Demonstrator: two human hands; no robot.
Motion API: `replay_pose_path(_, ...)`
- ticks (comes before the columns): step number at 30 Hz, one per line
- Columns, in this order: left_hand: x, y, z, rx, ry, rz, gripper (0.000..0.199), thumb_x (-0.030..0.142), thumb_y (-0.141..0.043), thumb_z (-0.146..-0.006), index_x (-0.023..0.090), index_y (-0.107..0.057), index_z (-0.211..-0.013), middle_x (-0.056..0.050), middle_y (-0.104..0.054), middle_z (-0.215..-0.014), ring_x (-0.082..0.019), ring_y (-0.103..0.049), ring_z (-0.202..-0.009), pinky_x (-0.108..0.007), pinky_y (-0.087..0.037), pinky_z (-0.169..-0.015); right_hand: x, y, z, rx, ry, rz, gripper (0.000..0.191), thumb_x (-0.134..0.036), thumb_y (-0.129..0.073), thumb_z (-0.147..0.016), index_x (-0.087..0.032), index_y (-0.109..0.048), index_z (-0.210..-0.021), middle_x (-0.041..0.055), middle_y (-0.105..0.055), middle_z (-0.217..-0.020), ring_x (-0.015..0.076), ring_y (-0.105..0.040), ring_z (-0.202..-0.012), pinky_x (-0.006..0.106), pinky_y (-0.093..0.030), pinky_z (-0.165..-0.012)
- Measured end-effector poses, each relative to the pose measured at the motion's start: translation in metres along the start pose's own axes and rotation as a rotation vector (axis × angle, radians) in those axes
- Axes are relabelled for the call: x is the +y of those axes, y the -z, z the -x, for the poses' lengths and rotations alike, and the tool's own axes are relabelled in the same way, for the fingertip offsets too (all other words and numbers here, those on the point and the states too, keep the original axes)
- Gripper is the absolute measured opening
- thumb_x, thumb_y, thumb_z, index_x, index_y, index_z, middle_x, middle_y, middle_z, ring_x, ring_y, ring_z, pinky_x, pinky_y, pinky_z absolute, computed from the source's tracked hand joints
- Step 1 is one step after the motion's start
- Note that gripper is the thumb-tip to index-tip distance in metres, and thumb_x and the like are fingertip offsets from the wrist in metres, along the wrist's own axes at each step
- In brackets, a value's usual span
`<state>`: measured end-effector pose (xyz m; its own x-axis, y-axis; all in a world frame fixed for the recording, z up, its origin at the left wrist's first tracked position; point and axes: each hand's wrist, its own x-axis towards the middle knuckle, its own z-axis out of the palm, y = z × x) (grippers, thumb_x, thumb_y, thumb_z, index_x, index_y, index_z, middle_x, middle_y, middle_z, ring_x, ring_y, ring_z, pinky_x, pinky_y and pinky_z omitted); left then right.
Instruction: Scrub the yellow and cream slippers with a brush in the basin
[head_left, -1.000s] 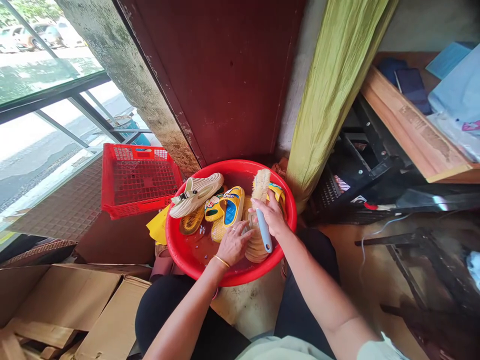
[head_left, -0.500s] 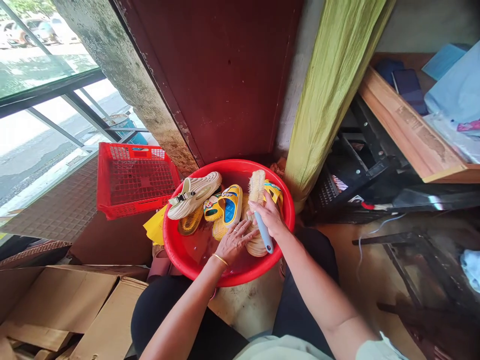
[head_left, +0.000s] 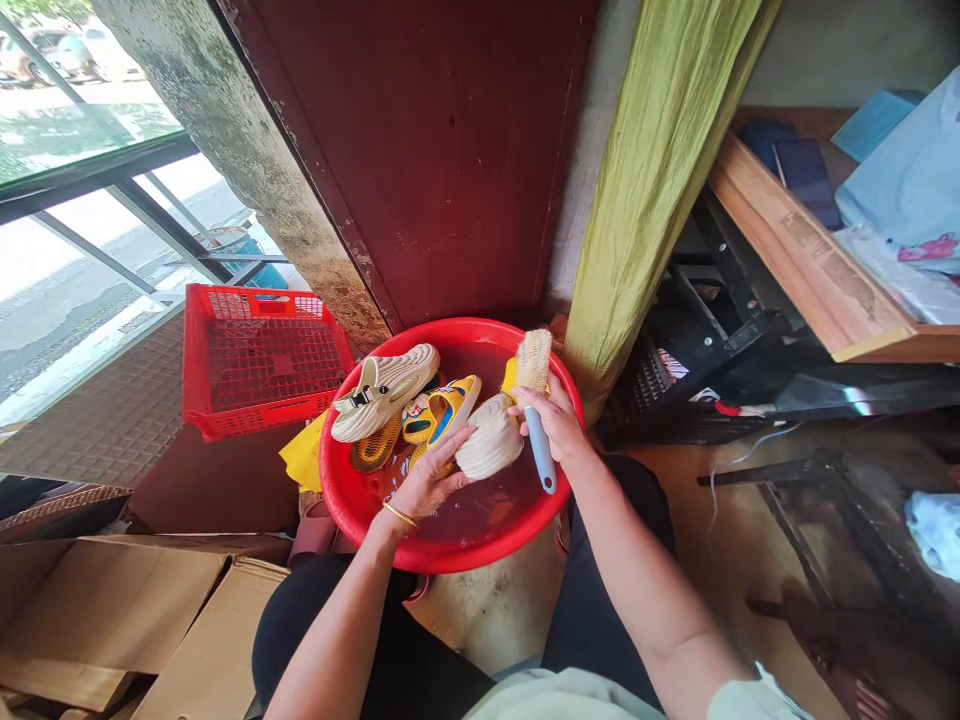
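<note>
Scrubbing advice: left hand point(head_left: 426, 482) grips cream sandal point(head_left: 489, 449) from beneath, lifted over water in red basin point(head_left: 450, 550). Right hand point(head_left: 553, 425) clenched round blue handle of scrub brush point(head_left: 534, 362), bristles just above sandal. Best to keep sandal braced against palm, work bristles along ribbed sole in short strokes, dip often. Second cream sandal point(head_left: 384, 388), yellow slippers point(head_left: 442, 410) rest at basin's far side; red crate point(head_left: 259, 360) beside.

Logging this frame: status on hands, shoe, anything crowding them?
Left hand grips cream shoe, lifted over red basin. Right hand holds scrub brush, bristles beside shoe. Yellow sandals and second cream shoe crowd basin's left.
</note>
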<state>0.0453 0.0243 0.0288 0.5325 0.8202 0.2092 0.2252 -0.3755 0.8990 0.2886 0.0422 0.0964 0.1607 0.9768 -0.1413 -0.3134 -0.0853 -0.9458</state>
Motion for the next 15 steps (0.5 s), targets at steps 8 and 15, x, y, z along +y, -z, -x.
replay_pose_path(8, 0.02, 0.001, -0.005, 0.336, 0.249, 0.561, 0.063, 0.039, -0.086, -0.076, 0.02, -0.069, -0.134, -0.011, -0.075, -0.124, -0.032, -0.064, -0.125, -0.048, -0.045, -0.114, 0.015, -0.004, -0.002, 0.048, 0.027, 0.084, 0.07, -0.045, -0.077, -0.075, -0.032, -0.051, -0.139, 0.0037, -0.07, -0.109, 0.0173, -0.072, -0.07, 0.017, -0.048, -0.038)
replay_pose_path(15, 0.007, 0.003, -0.004, 0.493, 0.342, 0.667, 0.056, 0.045, -0.09, -0.071, 0.021, -0.074, -0.12, -0.008, -0.076, -0.116, -0.027, -0.07, -0.111, -0.041, -0.055, -0.101, 0.029, 0.001, -0.007, 0.051, 0.084, 0.195, 0.071, -0.048, -0.071, -0.082, -0.031, -0.045, -0.146, 0.006, -0.071, -0.112, 0.0214, -0.074, -0.077, 0.023, -0.052, -0.044)
